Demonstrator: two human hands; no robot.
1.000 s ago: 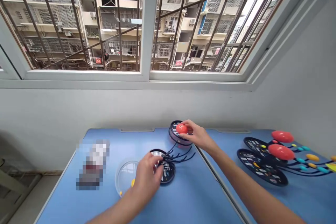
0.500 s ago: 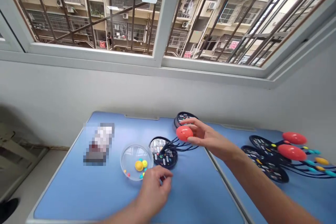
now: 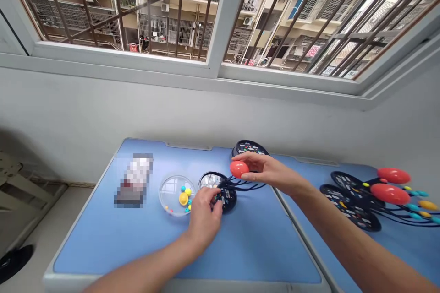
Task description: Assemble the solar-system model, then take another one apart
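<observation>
Red oval piece [image 3: 239, 169], one of three, is pinched by the right hand [image 3: 268, 171]; the left hand's [image 3: 204, 215] fingers are bunched over one black disc [image 3: 228, 201], their grip hidden.

left hand [image 3: 203, 220]: bare, slim | right hand [image 3: 271, 171]: bare, slim, long-fingered

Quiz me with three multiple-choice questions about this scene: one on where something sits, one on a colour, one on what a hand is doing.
1. Where is the clear dish?
A) On the floor
B) Left of the black disc
C) On the windowsill

2. What colour is the oval in the right hand?
A) Green
B) Blue
C) Red

3. What is the left hand doing?
A) Touching the black disc
B) Gripping the clear dish
C) Lying palm-up

Answers:
1. B, the clear dish sits just beside the black disc.
2. C, the oval shows red at the fingertips.
3. A, its fingers are on the black disc.
</observation>
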